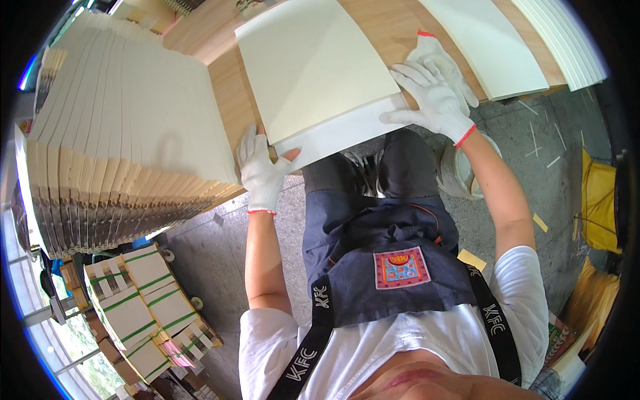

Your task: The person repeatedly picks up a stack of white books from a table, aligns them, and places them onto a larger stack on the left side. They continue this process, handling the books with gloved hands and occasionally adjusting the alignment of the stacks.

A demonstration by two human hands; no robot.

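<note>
A cream sheet (pixel 320 63) lies on the wooden table (pixel 230 87) in front of me. White paper (pixel 347 133) shows along its near edge. My left hand (pixel 262 170), in a white knitted glove, rests at the near left corner, fingers stretched out and thumb apart, the thumb tip uncovered. At the near right corner my right hand (pixel 433 100), gloved too, lies with its fingers spread on the paper's edge. Neither hand is closed round anything. A loose white glove (pixel 445 63) with a red cuff edge lies just beyond my right hand.
A tall row of stacked booklets or folded sheets (pixel 127 113) stands at the left. More white sheets (pixel 493 50) and a pile (pixel 560 40) lie at the right. A round white bucket-like thing (pixel 460 167) is under the table edge. Strapped bundles (pixel 147 300) sit on a cart at lower left.
</note>
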